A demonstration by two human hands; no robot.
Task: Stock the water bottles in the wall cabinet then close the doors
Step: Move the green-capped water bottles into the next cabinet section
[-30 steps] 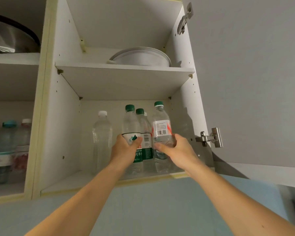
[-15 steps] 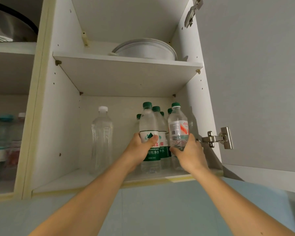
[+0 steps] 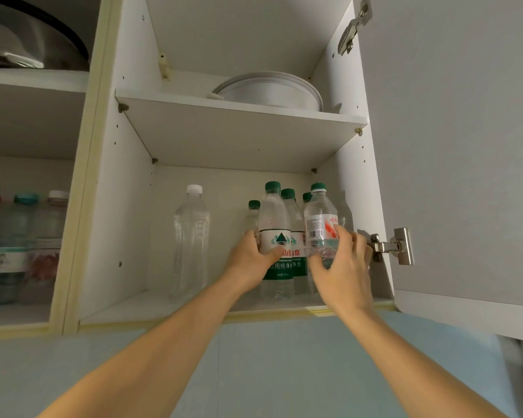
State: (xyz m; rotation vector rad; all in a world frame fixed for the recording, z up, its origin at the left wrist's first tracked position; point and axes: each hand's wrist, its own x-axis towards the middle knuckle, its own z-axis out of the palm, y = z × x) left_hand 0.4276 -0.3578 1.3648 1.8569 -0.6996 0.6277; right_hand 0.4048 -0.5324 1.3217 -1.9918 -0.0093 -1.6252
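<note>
While the left hand (image 3: 249,260) has its grip round the green-labelled water bottle (image 3: 277,236), the right hand (image 3: 343,267) grasps the red-labelled water bottle (image 3: 320,224) on the cabinet's lower shelf (image 3: 139,309).

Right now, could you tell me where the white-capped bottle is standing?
In the head view, the white-capped bottle stands alone on the lower shelf of the open cabinet, left of the green-capped bottles that both hands are gripping.

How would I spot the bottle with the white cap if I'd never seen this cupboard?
Find the open wall cabinet and look at its lower shelf, beneath the shelf holding a white bowl. The white-capped bottle stands alone towards the left, apart from the cluster of green-capped bottles the two hands are handling. It is the only one there with a white cap and no label.
</note>
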